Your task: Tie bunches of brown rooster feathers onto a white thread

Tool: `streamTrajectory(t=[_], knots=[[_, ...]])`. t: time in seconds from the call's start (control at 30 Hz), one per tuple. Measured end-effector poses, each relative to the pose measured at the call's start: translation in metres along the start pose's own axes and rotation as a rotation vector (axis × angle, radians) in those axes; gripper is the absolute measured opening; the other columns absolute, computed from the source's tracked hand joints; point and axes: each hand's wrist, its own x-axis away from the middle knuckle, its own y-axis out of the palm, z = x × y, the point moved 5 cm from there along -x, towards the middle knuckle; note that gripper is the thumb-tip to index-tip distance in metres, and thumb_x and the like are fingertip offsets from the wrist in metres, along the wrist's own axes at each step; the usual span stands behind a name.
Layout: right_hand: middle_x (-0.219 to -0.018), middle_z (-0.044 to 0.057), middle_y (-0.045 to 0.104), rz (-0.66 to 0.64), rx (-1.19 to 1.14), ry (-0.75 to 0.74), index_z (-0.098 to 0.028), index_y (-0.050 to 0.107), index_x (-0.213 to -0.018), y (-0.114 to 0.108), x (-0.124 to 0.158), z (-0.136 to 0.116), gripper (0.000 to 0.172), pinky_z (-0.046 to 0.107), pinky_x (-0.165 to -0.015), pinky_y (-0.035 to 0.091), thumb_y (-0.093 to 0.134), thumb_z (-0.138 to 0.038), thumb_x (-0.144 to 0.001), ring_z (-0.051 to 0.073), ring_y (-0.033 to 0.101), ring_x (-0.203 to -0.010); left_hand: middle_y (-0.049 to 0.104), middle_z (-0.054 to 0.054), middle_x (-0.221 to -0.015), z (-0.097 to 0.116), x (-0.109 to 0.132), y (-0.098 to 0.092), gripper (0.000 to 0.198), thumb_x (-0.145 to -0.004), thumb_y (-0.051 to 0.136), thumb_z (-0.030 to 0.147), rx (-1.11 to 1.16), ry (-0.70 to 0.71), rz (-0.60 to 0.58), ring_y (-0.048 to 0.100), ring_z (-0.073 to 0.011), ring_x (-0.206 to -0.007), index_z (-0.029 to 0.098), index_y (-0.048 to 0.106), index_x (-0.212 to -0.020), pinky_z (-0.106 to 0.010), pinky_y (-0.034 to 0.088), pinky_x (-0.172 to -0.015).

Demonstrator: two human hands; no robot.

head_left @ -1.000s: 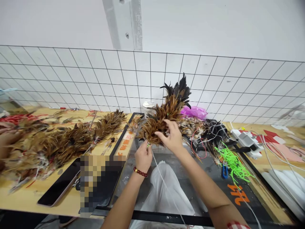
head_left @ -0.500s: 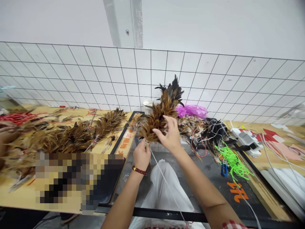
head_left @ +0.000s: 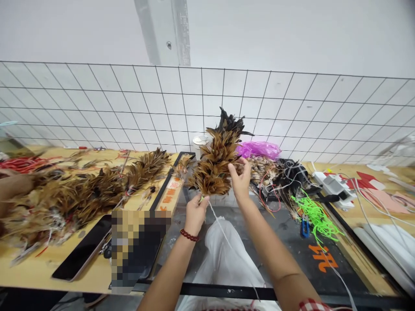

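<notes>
A feather duster (head_left: 218, 162) of brown feathers, black at the far tip, stands tilted away from me above the dark bench. My left hand (head_left: 196, 211), with a dark red bead bracelet, is closed around its lower end. A white string (head_left: 223, 229) runs from that end down toward my lap. Thumb and fingers apart, my right hand (head_left: 240, 178) is at the right side of the feathers; its fingertips seem to touch them. Whatever handle is inside my left fist is hidden.
At left another person's hand (head_left: 16, 185) is by a brown feather pile (head_left: 81, 194). A phone (head_left: 82, 247) lies nearer. To the right are a pink bag (head_left: 259, 150), green string (head_left: 319, 220), blue snips (head_left: 304, 227) and a power strip (head_left: 335, 188). A wire grid (head_left: 201, 93) stands behind.
My right hand has moved off the front of the feathers to their right side, fingers more spread. The feather duster has turned slightly; my left hand keeps hold of its base.
</notes>
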Motion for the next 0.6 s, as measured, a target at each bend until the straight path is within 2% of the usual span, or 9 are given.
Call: streamTrajectory(t=[0.07,0.1,0.17,0.2,0.3,0.37,0.43,0.53,0.6], knots=[[-0.115,0.01,0.053,0.016,0.063,-0.11,-0.021,0.057,-0.112,-0.001,-0.004,-0.021,0.045,0.037,-0.093,0.041,0.066,-0.039,-0.071,0.022,0.05,-0.108,0.064,-0.003,-0.075,0.005,0.001,-0.001,0.027,-0.068,0.068,0.034,-0.022,0.047,0.003,0.053,-0.0114,-0.066,0.013,0.068,-0.085,-0.021,0.04,-0.058],[-0.109,0.009,0.055,-0.042,0.067,-0.15,-0.021,0.061,-0.104,0.003,-0.006,-0.028,0.038,0.037,-0.093,0.042,0.067,-0.036,-0.069,0.021,0.051,-0.105,0.064,-0.003,-0.077,0.008,0.002,-0.001,0.026,-0.067,0.069,0.034,-0.023,0.051,0.007,0.053,-0.0114,-0.067,0.014,0.067,-0.084,-0.02,0.041,-0.059],[-0.095,0.006,0.058,-0.179,-0.017,-0.156,-0.02,0.064,-0.085,0.008,-0.014,-0.031,0.017,0.035,-0.084,0.046,0.063,-0.03,-0.071,0.019,0.057,-0.09,0.061,-0.001,-0.069,0.011,0.004,-0.004,0.026,-0.066,0.071,0.035,0.017,-0.009,0.023,0.05,-0.0089,-0.06,0.014,0.065,-0.079,-0.019,0.038,-0.053],[-0.088,0.005,0.058,-0.19,-0.095,-0.113,-0.02,0.063,-0.076,0.006,-0.02,-0.027,0.011,0.033,-0.077,0.048,0.059,-0.029,-0.073,0.016,0.058,-0.079,0.057,0.001,-0.063,0.012,0.005,-0.005,0.026,-0.065,0.071,0.036,0.055,-0.069,0.022,0.046,-0.0069,-0.053,0.014,0.062,-0.076,-0.018,0.035,-0.048],[-0.074,0.0,0.054,0.037,-0.3,0.096,-0.018,0.057,-0.073,-0.015,-0.033,-0.004,0.011,0.027,-0.058,0.046,0.054,-0.029,-0.074,0.011,0.053,-0.06,0.043,0.007,-0.051,0.009,0.008,-0.003,0.034,-0.064,0.074,0.04,0.245,-0.308,-0.066,0.029,-0.0022,-0.039,0.015,0.051,-0.069,-0.015,0.02,-0.036],[-0.073,-0.001,0.052,0.13,-0.314,0.172,-0.018,0.057,-0.084,-0.022,-0.031,0.004,0.016,0.025,-0.057,0.046,0.058,-0.031,-0.073,0.011,0.052,-0.061,0.039,0.008,-0.051,0.008,0.01,0.001,0.037,-0.063,0.075,0.04,0.382,-0.435,-0.149,0.026,-0.0011,-0.038,0.015,0.049,-0.072,-0.014,0.016,-0.034],[-0.084,0.001,0.054,0.045,-0.236,0.151,-0.019,0.057,-0.099,-0.015,-0.021,0.001,0.033,0.026,-0.061,0.047,0.063,-0.034,-0.071,0.012,0.053,-0.067,0.038,0.009,-0.053,0.007,0.011,0.004,0.037,-0.065,0.076,0.037,0.459,-0.503,-0.195,0.027,-0.0008,-0.038,0.015,0.051,-0.079,-0.012,0.017,-0.034],[-0.103,0.004,0.053,-0.239,-0.07,0.004,-0.023,0.056,-0.117,0.011,0.001,-0.015,0.062,0.029,-0.071,0.049,0.075,-0.038,-0.06,0.014,0.055,-0.079,0.038,0.008,-0.054,0.004,0.011,0.006,0.032,-0.071,0.072,0.035,0.463,-0.512,-0.217,0.028,-0.0006,-0.038,0.015,0.05,-0.081,-0.011,0.019,-0.034],[-0.094,0.003,0.057,-0.324,-0.048,-0.035,-0.022,0.065,-0.102,0.022,0.006,-0.017,0.048,0.03,-0.075,0.048,0.077,-0.035,-0.057,0.016,0.055,-0.079,0.037,0.008,-0.054,0.001,0.011,0.005,0.027,-0.075,0.069,0.033,0.48,-0.538,-0.254,0.026,-0.0005,-0.037,0.015,0.049,-0.08,-0.011,0.019,-0.033]])
